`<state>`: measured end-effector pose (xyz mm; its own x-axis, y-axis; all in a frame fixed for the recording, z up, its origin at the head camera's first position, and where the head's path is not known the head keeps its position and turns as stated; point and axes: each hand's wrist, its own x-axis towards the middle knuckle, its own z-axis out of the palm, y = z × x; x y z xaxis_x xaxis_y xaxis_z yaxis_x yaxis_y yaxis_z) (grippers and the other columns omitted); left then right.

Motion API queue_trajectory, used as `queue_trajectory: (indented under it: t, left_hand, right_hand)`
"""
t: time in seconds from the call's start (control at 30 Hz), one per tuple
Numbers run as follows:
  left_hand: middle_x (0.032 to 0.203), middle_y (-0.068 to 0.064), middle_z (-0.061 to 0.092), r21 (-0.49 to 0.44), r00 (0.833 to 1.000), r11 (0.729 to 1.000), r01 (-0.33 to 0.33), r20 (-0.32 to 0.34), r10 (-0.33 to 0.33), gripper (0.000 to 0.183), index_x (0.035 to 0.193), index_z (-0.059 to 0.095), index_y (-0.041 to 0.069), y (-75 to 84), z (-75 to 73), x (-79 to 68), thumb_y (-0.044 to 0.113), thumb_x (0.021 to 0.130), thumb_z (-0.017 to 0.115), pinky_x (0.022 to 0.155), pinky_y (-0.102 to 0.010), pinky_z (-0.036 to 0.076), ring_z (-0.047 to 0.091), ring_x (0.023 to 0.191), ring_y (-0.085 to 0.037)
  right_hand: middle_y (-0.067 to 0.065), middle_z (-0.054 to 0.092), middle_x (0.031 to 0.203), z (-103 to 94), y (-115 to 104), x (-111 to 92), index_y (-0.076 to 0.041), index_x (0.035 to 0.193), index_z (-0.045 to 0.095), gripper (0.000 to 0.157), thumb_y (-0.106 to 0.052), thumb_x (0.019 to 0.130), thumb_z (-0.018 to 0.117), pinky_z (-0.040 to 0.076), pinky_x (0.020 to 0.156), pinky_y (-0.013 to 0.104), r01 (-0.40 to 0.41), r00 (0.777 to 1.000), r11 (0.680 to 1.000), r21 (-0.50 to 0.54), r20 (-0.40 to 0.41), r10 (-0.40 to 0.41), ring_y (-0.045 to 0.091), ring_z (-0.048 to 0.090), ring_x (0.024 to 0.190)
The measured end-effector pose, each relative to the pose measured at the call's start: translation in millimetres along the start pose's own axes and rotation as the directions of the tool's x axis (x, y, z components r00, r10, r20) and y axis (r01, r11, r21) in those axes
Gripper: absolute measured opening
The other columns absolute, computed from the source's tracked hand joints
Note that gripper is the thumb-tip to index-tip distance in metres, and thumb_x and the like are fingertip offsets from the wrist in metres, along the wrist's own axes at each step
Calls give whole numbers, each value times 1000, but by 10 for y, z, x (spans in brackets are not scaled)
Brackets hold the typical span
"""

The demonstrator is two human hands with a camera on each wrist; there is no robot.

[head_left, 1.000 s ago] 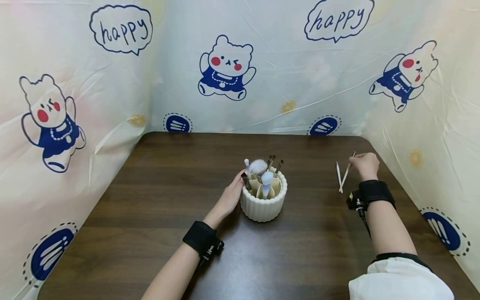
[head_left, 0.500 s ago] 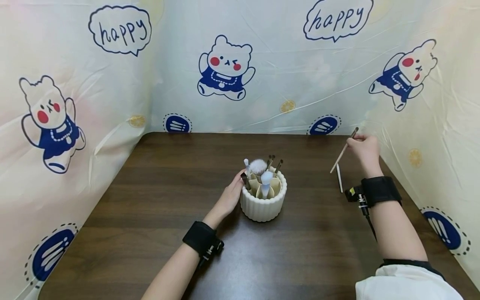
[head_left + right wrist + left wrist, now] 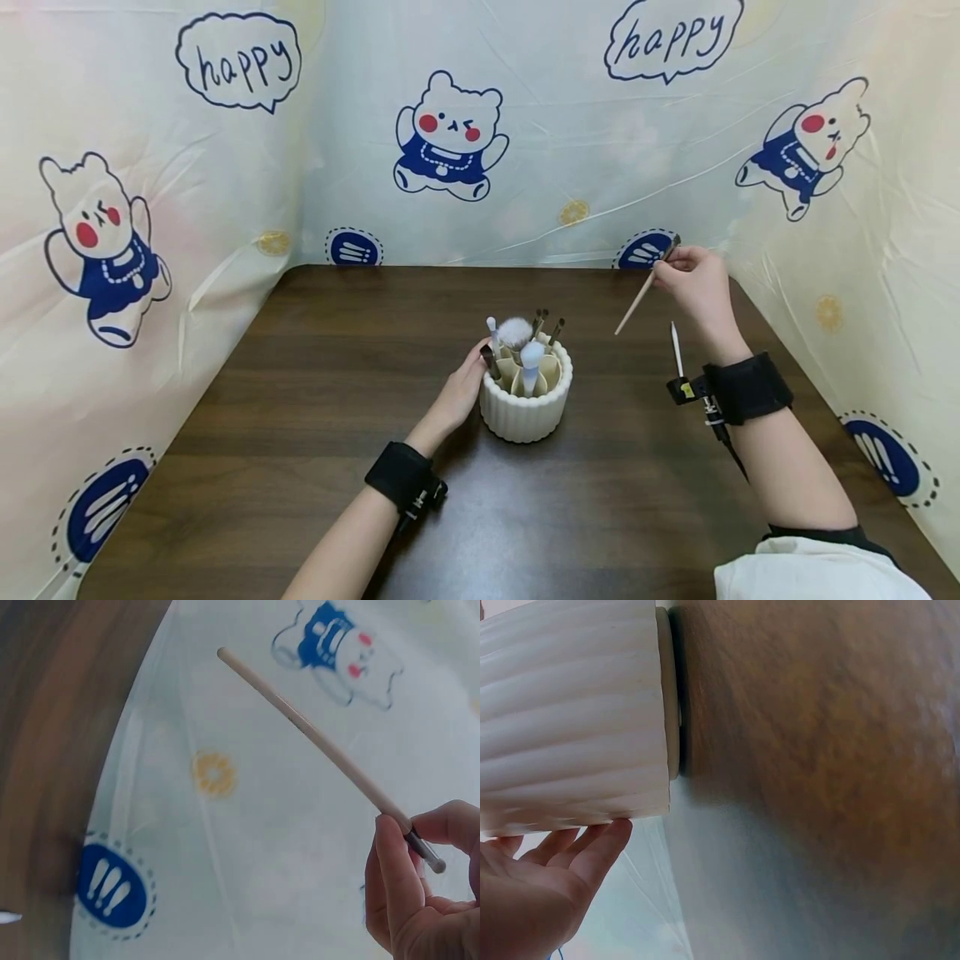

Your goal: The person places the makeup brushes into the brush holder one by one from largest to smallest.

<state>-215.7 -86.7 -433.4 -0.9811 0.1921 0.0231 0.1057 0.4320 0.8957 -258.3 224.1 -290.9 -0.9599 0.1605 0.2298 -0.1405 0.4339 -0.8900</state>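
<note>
A cream ribbed cup-shaped holder (image 3: pixel 527 417) with compartments stands upright on the table. Several makeup brushes rise from it, among them a fluffy one (image 3: pixel 515 332) and a white-tipped one (image 3: pixel 532 358). My left hand (image 3: pixel 459 394) touches the holder's left side; in the left wrist view its fingertips (image 3: pixel 617 827) rest against the ribbed wall. At the right, my right hand (image 3: pixel 701 292) pinches a slim makeup brush (image 3: pixel 636 305) near its bristle end, above the table. Its pale wooden handle (image 3: pixel 322 742) slants, tail end lower and toward the holder.
A thin white stick-like item (image 3: pixel 677 348) lies on the dark wooden table (image 3: pixel 337 358) just left of the right wrist strap, partly hidden by the wrist camera. A printed cloth (image 3: pixel 450 225) with cartoon bears walls off the table's back and both sides.
My right hand has lifted the makeup brush off the table from beside the white item and carried it up and leftward. The left hand and the holder stay in place.
</note>
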Motion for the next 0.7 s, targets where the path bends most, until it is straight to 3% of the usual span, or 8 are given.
queue_trajectory:
  t: [0.17,0.53,0.7]
  left_hand:
    - [151,-8,40,-1,1000,1000,-7,-3,7,50,150,31,27,-6,-2,1,41,102,24,111,-53,33,39,137,-33]
    - [150,-8,41,14,1000,1000,-5,-5,5,50,149,31,28,-27,1,6,43,102,23,110,-53,34,41,136,-34]
    - [150,-10,41,4,1000,1000,-11,-4,11,49,149,32,25,-26,2,8,38,102,25,110,-53,33,40,136,-35]
  right_hand:
    - [-9,54,82,120,-107,-95,1,101,52,15,-10,91,55,52,69,10,34,998,999,15,54,-34,-6,57,70]
    - [-14,55,76,384,-157,-221,2,97,51,14,-8,90,59,53,67,12,68,987,995,78,142,-79,-4,60,69]
    - [-10,55,78,494,-158,-264,3,97,52,16,-9,90,60,53,67,13,79,981,996,51,172,-87,-3,61,68]
